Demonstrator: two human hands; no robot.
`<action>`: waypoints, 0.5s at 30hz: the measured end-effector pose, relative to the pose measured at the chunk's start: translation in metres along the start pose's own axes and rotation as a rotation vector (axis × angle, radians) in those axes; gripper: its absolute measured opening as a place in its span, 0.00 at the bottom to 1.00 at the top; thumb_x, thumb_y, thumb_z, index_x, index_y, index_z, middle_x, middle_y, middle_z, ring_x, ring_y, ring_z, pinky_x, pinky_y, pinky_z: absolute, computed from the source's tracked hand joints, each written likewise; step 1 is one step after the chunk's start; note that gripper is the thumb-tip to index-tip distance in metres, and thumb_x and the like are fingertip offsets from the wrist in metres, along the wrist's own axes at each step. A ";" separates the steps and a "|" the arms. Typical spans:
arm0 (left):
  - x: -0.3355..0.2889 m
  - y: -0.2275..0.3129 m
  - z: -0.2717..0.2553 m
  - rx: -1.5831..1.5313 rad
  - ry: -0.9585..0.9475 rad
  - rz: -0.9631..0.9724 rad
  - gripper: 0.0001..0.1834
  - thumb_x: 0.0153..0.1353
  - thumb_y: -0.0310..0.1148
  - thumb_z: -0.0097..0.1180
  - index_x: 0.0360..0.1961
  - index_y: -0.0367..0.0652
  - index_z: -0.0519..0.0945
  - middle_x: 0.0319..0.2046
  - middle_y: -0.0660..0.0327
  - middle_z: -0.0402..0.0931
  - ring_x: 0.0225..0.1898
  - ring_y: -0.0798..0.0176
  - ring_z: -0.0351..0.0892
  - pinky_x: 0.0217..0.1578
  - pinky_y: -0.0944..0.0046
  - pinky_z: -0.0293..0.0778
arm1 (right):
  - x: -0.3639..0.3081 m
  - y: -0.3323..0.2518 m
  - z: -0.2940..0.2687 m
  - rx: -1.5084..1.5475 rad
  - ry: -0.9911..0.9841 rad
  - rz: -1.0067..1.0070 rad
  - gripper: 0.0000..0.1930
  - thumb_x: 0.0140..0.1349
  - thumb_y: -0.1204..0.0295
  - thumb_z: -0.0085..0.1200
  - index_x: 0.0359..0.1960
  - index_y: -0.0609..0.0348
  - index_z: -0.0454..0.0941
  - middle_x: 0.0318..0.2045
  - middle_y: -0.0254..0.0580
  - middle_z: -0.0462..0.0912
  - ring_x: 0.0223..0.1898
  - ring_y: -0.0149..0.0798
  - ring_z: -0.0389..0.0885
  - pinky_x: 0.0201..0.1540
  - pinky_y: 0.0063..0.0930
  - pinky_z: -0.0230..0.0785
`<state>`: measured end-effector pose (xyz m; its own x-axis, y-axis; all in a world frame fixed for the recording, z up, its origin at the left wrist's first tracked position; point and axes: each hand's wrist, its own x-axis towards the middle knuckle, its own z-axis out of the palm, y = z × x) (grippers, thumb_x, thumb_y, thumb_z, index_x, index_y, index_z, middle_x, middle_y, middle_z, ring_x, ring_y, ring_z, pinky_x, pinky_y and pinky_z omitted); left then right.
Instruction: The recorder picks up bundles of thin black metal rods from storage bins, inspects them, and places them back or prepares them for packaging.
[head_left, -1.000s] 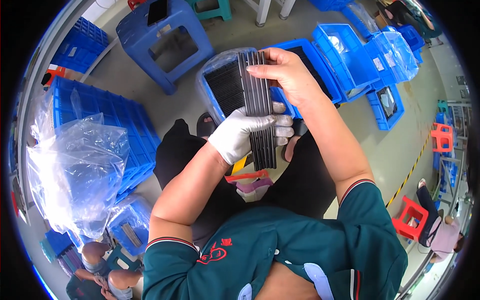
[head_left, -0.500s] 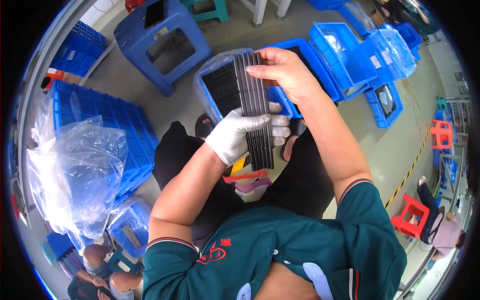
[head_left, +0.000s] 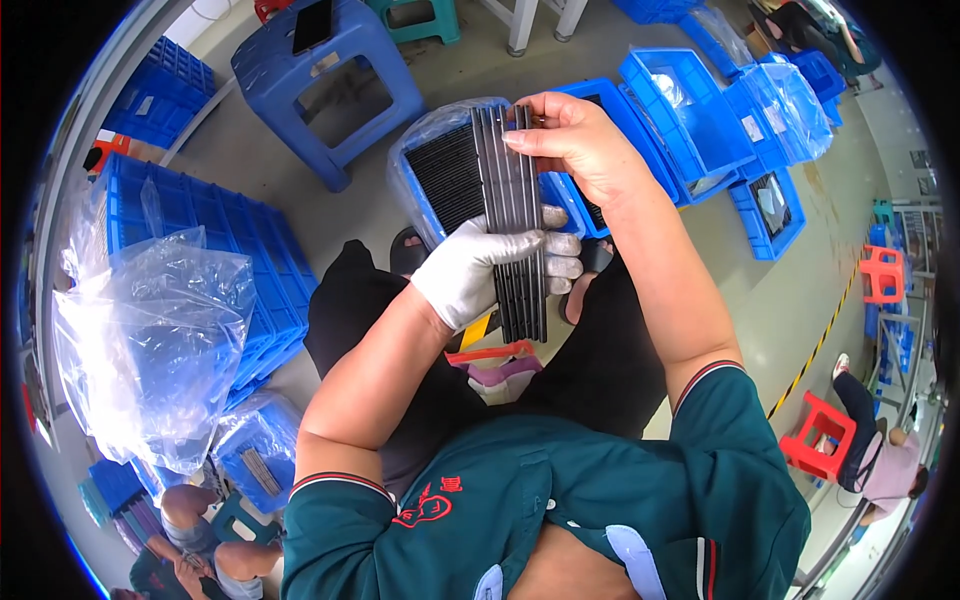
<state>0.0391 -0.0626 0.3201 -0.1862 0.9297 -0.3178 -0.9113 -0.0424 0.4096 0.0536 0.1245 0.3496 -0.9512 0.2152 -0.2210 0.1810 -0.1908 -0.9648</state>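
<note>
Two hands share one bundle of long dark strips point(head_left: 518, 225), its long axis running away from the person: the gloved left hand point(head_left: 480, 272) wraps its middle, the bare right hand point(head_left: 580, 145) pinches its far end above a blue bin point(head_left: 425, 200).

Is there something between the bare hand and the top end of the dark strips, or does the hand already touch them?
Nothing visible stands between them. The right hand already pinches the top end of the dark strips, while the gloved left hand grips them around the middle.
</note>
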 end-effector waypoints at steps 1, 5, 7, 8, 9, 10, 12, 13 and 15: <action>-0.001 0.000 0.000 -0.012 -0.012 -0.004 0.23 0.57 0.27 0.61 0.53 0.36 0.70 0.44 0.49 0.76 0.45 0.49 0.79 0.47 0.49 0.77 | 0.000 0.000 0.001 -0.001 -0.002 0.000 0.14 0.54 0.74 0.64 0.43 0.57 0.80 0.34 0.32 0.83 0.34 0.26 0.82 0.40 0.24 0.75; 0.000 0.000 -0.001 0.002 -0.037 -0.009 0.24 0.57 0.28 0.61 0.54 0.36 0.69 0.44 0.50 0.77 0.45 0.48 0.80 0.48 0.49 0.77 | -0.002 -0.002 0.005 0.024 0.008 0.014 0.15 0.55 0.73 0.64 0.44 0.58 0.79 0.33 0.32 0.83 0.34 0.26 0.81 0.39 0.22 0.74; 0.001 -0.001 -0.002 -0.009 -0.054 -0.004 0.24 0.57 0.28 0.61 0.54 0.36 0.69 0.44 0.49 0.77 0.45 0.48 0.80 0.47 0.48 0.76 | -0.001 -0.001 0.005 0.016 0.010 0.024 0.15 0.54 0.73 0.64 0.44 0.58 0.79 0.33 0.32 0.83 0.34 0.26 0.81 0.39 0.21 0.74; 0.001 0.000 -0.002 -0.010 -0.054 0.000 0.24 0.57 0.28 0.61 0.54 0.36 0.69 0.44 0.49 0.77 0.45 0.48 0.80 0.47 0.48 0.76 | 0.000 0.000 0.005 0.023 0.001 0.017 0.15 0.54 0.73 0.64 0.44 0.59 0.79 0.33 0.33 0.83 0.34 0.26 0.81 0.39 0.21 0.74; 0.000 0.000 -0.002 -0.003 -0.045 -0.003 0.24 0.57 0.28 0.61 0.54 0.36 0.69 0.44 0.49 0.77 0.45 0.48 0.80 0.47 0.48 0.77 | 0.000 0.001 0.004 0.029 -0.008 0.009 0.16 0.54 0.73 0.65 0.45 0.60 0.79 0.33 0.33 0.83 0.34 0.26 0.81 0.39 0.21 0.74; -0.001 0.001 -0.002 0.004 -0.037 -0.006 0.24 0.57 0.28 0.61 0.54 0.36 0.69 0.44 0.48 0.77 0.44 0.48 0.80 0.47 0.48 0.77 | 0.000 0.001 0.003 0.027 -0.011 0.009 0.16 0.54 0.73 0.65 0.45 0.60 0.79 0.33 0.33 0.83 0.34 0.26 0.81 0.39 0.21 0.74; 0.000 0.001 -0.003 0.007 -0.027 -0.006 0.24 0.57 0.28 0.61 0.54 0.36 0.69 0.44 0.48 0.78 0.44 0.47 0.80 0.46 0.48 0.77 | 0.000 0.000 0.002 -0.066 -0.019 0.006 0.20 0.55 0.74 0.63 0.50 0.63 0.75 0.39 0.35 0.81 0.40 0.29 0.80 0.45 0.24 0.72; 0.000 0.001 -0.004 0.013 -0.016 -0.010 0.24 0.56 0.28 0.62 0.53 0.36 0.69 0.44 0.47 0.78 0.44 0.47 0.81 0.46 0.48 0.77 | 0.000 0.000 0.004 -0.069 -0.025 0.005 0.20 0.55 0.74 0.63 0.50 0.63 0.75 0.39 0.35 0.81 0.40 0.29 0.80 0.45 0.24 0.72; 0.000 0.000 -0.008 -0.010 -0.029 0.003 0.24 0.56 0.28 0.62 0.53 0.36 0.69 0.44 0.47 0.78 0.44 0.47 0.81 0.46 0.48 0.77 | -0.003 -0.002 0.008 -0.078 0.011 -0.021 0.20 0.56 0.74 0.62 0.51 0.64 0.75 0.39 0.37 0.81 0.40 0.29 0.80 0.46 0.25 0.72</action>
<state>0.0361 -0.0652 0.3130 -0.1780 0.9398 -0.2918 -0.9144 -0.0484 0.4020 0.0535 0.1163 0.3537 -0.9524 0.2289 -0.2013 0.1799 -0.1108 -0.9774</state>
